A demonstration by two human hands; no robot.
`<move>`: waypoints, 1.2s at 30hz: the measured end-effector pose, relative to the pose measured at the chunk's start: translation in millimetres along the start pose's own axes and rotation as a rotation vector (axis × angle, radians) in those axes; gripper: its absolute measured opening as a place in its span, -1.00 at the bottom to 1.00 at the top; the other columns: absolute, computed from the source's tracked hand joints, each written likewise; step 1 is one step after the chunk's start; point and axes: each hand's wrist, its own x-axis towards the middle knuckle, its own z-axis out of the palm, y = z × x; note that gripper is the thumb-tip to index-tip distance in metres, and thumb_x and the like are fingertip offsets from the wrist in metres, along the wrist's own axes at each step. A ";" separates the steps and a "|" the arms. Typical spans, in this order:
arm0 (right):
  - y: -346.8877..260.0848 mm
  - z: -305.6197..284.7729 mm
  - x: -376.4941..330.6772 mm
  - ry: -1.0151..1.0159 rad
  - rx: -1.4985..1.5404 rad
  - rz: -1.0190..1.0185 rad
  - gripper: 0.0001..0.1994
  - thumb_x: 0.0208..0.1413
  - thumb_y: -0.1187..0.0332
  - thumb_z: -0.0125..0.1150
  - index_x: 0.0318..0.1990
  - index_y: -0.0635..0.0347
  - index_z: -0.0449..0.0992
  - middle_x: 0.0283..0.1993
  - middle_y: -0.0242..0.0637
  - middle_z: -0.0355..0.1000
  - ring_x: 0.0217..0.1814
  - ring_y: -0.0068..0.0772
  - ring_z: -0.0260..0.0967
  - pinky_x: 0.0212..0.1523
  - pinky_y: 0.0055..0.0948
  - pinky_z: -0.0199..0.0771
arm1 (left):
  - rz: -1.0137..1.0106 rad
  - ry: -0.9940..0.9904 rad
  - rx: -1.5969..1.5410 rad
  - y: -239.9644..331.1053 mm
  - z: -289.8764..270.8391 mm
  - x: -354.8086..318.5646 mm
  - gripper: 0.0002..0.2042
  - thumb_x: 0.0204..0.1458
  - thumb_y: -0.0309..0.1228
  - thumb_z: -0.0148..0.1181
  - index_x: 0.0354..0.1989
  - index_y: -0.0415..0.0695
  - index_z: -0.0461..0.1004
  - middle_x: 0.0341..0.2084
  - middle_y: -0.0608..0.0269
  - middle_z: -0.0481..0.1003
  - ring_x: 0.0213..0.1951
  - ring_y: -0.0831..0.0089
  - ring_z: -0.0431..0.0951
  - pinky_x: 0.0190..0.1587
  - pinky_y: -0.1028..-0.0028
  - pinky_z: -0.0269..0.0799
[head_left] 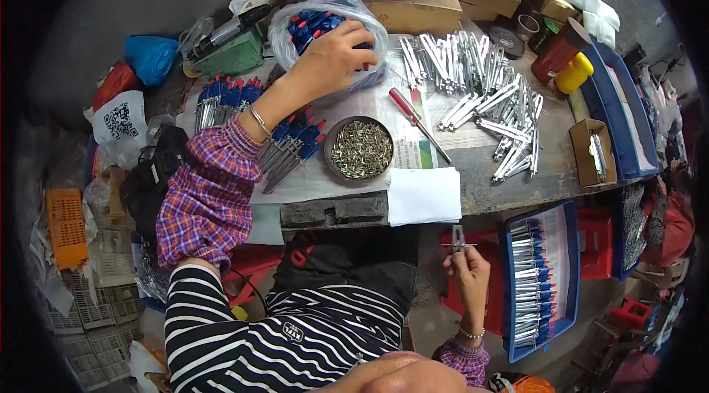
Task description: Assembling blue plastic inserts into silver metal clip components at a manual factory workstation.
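My left hand (pixel 334 57) reaches over a clear plastic bag (pixel 279 37) full of blue parts with red tips (pixel 314 28). Its fingers curl down at the bag's right side; what they hold, if anything, is hidden. Low on the right, in front of the table edge, my right hand (pixel 468 273) pinches a small forked metal piece (pixel 458 236) pointing away from me. Between the two lie a round bowl of small brass-coloured screws (pixel 362 148), a screwdriver with a red handle (pixel 405 103) and a stack of white paper (pixel 424 197).
Long silver metal strips (pixel 480 90) are heaped at the back right. Blue-handled tools (pixel 292 143) lie left of the bowl. A blue tray (pixel 565 304) of similar pieces stands right of my right hand. A red bottle (pixel 561 51) and small carton (pixel 592 153) stand at the table's right.
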 end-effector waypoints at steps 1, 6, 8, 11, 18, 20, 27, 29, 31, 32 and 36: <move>-0.2 4.6 -4.3 -0.026 0.004 0.020 -0.85 0.18 0.43 -0.02 -0.42 0.26 0.39 -0.49 -0.39 0.41 -0.55 -0.73 0.20 -0.52 -0.71 0.17 | 0.013 0.008 -0.021 0.3 0.4 0.5 -0.79 -0.24 -0.62 0.13 -0.35 -0.16 0.49 -0.24 0.18 0.45 -0.03 0.11 0.37 0.00 0.31 0.34; 8.7 25.9 -17.4 -0.110 0.144 0.090 -0.85 0.16 0.47 -0.04 -0.45 0.26 0.36 -0.47 -0.35 0.41 -0.54 -0.71 0.22 -0.51 -0.69 0.21 | -0.118 0.083 -0.314 7.7 -13.2 2.0 -0.84 -0.20 -0.64 0.13 -0.37 -0.22 0.47 -0.21 0.17 0.47 -0.11 0.26 0.45 -0.05 0.41 0.37; 9.9 33.3 -17.8 -0.127 0.238 0.149 -0.86 0.17 0.45 -0.04 -0.37 0.30 0.41 -0.47 -0.35 0.41 -0.53 -0.69 0.24 -0.49 -0.68 0.25 | -0.387 0.126 -0.912 22.0 -9.0 -2.4 -0.90 -0.01 -0.62 0.03 -0.32 -0.25 0.44 -0.17 0.20 0.49 -0.15 0.50 0.48 -0.08 0.54 0.37; 14.1 42.1 -14.0 -0.177 0.262 0.200 -0.83 0.18 0.45 -0.06 -0.23 0.36 0.43 -0.45 -0.37 0.40 -0.51 -0.70 0.25 -0.50 -0.68 0.27 | -0.687 -0.087 -1.292 63.7 -20.6 -12.1 -0.90 0.07 -0.57 0.00 -0.25 -0.23 0.40 -0.18 0.20 0.48 -0.11 0.51 0.46 -0.05 0.53 0.38; -8.0 65.4 -13.5 -0.296 0.443 0.265 -0.83 0.18 0.45 -0.05 -0.23 0.39 0.43 -0.46 -0.33 0.40 -0.54 -0.70 0.25 -0.49 -0.70 0.28 | -0.951 -0.379 -1.954 129.4 13.8 -65.7 -0.86 0.07 -0.44 0.11 -0.23 -0.18 0.36 -0.20 0.13 0.47 -0.11 0.37 0.48 0.00 0.41 0.38; -5.8 66.9 -15.3 -0.360 0.474 0.254 -0.82 0.18 0.44 -0.05 -0.19 0.39 0.42 -0.45 -0.34 0.40 -0.52 -0.71 0.24 -0.48 -0.71 0.28 | -0.962 -0.421 -2.024 141.8 19.9 -72.5 -0.83 0.04 -0.42 0.16 -0.23 -0.16 0.36 -0.20 0.12 0.47 -0.13 0.35 0.49 -0.01 0.41 0.39; -5.5 71.4 -23.5 -0.413 0.501 0.262 -0.81 0.19 0.42 -0.04 -0.18 0.38 0.42 -0.42 -0.36 0.39 -0.50 -0.71 0.23 -0.45 -0.70 0.29 | -0.986 -0.524 -2.125 158.1 27.5 -78.8 -0.83 0.03 -0.39 0.18 -0.24 -0.13 0.37 -0.20 0.08 0.48 -0.11 0.29 0.48 0.01 0.34 0.37; -6.1 71.7 -24.3 -0.422 0.495 0.250 -0.81 0.20 0.41 -0.04 -0.17 0.38 0.42 -0.43 -0.36 0.39 -0.50 -0.71 0.24 -0.46 -0.70 0.29 | -0.989 -0.530 -2.133 157.9 28.1 -82.0 -0.83 0.03 -0.39 0.18 -0.24 -0.13 0.37 -0.20 0.08 0.48 -0.11 0.28 0.48 0.01 0.33 0.37; -8.9 72.0 -25.0 -0.435 0.495 0.257 -0.80 0.20 0.40 -0.03 -0.17 0.38 0.42 -0.43 -0.37 0.39 -0.50 -0.71 0.25 -0.47 -0.71 0.29 | -0.994 -0.537 -2.142 157.2 28.3 -84.2 -0.82 0.03 -0.38 0.18 -0.24 -0.12 0.37 -0.20 0.08 0.48 -0.11 0.27 0.48 0.01 0.31 0.37; -8.8 72.1 -25.2 -0.434 0.495 0.257 -0.80 0.20 0.40 -0.03 -0.17 0.38 0.42 -0.43 -0.37 0.39 -0.50 -0.71 0.25 -0.47 -0.71 0.29 | -0.994 -0.541 -2.151 157.0 28.3 -84.9 -0.83 0.03 -0.37 0.18 -0.25 -0.11 0.36 -0.20 0.08 0.48 -0.10 0.26 0.48 0.01 0.31 0.37; -8.0 71.9 -24.1 -0.437 0.496 0.257 -0.81 0.20 0.41 -0.04 -0.18 0.38 0.42 -0.44 -0.37 0.39 -0.50 -0.71 0.26 -0.47 -0.72 0.29 | -0.977 -0.548 -2.145 155.7 28.2 -85.3 -0.83 0.04 -0.35 0.18 -0.28 -0.11 0.35 -0.21 0.08 0.48 -0.10 0.25 0.47 0.00 0.30 0.37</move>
